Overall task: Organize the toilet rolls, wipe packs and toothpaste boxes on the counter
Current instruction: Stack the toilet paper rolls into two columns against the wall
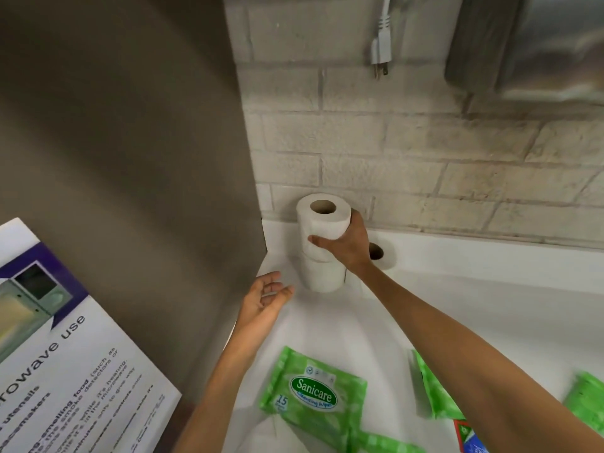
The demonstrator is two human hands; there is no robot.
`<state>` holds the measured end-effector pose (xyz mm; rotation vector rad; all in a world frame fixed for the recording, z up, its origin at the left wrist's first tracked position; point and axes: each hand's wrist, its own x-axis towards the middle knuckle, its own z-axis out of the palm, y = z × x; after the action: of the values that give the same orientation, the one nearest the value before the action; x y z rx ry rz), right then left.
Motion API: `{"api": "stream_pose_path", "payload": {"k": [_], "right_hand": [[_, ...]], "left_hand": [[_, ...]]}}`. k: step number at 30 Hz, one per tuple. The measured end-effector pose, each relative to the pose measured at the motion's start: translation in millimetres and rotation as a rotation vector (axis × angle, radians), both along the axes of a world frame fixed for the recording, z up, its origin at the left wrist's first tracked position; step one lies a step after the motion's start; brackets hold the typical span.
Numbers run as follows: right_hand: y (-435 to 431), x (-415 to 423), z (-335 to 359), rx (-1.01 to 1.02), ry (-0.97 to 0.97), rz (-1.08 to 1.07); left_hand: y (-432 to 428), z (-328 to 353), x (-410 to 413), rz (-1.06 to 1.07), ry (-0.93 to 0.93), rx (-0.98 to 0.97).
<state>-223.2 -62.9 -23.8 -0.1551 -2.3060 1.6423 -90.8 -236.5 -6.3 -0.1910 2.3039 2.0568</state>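
Note:
Two white toilet rolls stand stacked in the back left corner of the white counter (490, 315). My right hand (346, 246) grips the upper toilet roll (322, 220), which sits slightly askew on the lower toilet roll (322, 276). A third toilet roll (382, 255) stands behind my right wrist, mostly hidden. My left hand (264, 299) hovers open, palm up, just left of the lower roll and holds nothing. Green wipe packs lie near the front: one labelled Sanicare (313, 390), another (434, 390) under my right forearm, a third (586, 400) at the right edge.
A steel appliance side (130, 158) walls off the left, with a microwave-use notice (65, 371) on it. A brick wall (425, 152) backs the counter; a white plug (380, 50) and a metal dispenser (539, 44) hang above. A red and blue box corner (467, 436) shows at the bottom.

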Motion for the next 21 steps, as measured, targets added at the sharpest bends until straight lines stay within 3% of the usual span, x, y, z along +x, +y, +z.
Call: {"api": "stream_pose_path", "payload": {"k": [9,21], "right_hand": [[1,0,-7,0.085,0.013,0.072],[-9,10,2,0.224,0.041,0.005]], "left_hand": [[9,-7,-8,-0.016,-0.026,0.001],[4,-13,-9,-0.034,-0.053,-0.047]]}}
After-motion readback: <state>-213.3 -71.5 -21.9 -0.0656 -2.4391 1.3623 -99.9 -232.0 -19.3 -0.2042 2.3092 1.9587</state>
